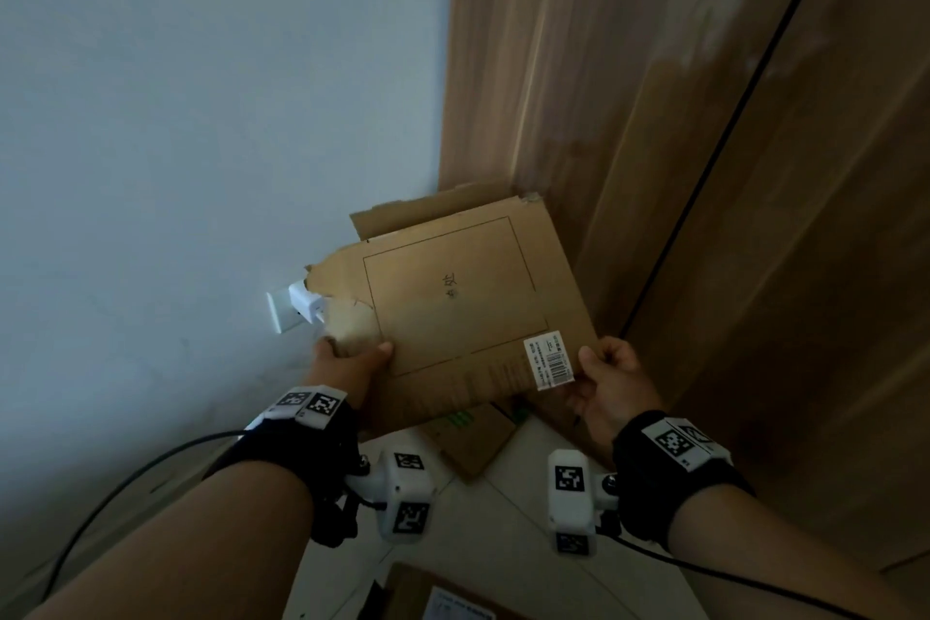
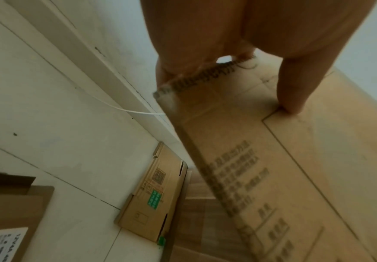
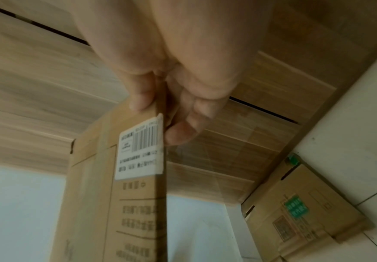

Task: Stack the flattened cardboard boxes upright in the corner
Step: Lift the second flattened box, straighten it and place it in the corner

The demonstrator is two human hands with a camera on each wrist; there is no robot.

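I hold a large flattened cardboard box (image 1: 453, 302) in the air before the corner where the pale wall meets the wooden panel. It has a printed rectangle, a torn left edge and a white barcode label (image 1: 549, 360) (image 3: 141, 150). My left hand (image 1: 352, 352) grips the torn left edge, thumb (image 2: 295, 85) on the printed face (image 2: 283, 159). My right hand (image 1: 604, 368) pinches the right edge (image 3: 160, 177) beside the label, thumb in front and fingers (image 3: 183, 131) behind. A smaller flattened box with a green sticker (image 1: 473, 438) (image 2: 151, 200) (image 3: 304, 212) lies on the floor in the corner.
A white wall socket with a plug (image 1: 297, 310) sits just left of the held box. A white cable (image 2: 106, 104) runs along the skirting. Wooden panels with a dark gap (image 1: 704, 196) fill the right. Another flattened box with a label (image 1: 448, 599) (image 2: 10, 218) lies on the tiles near me.
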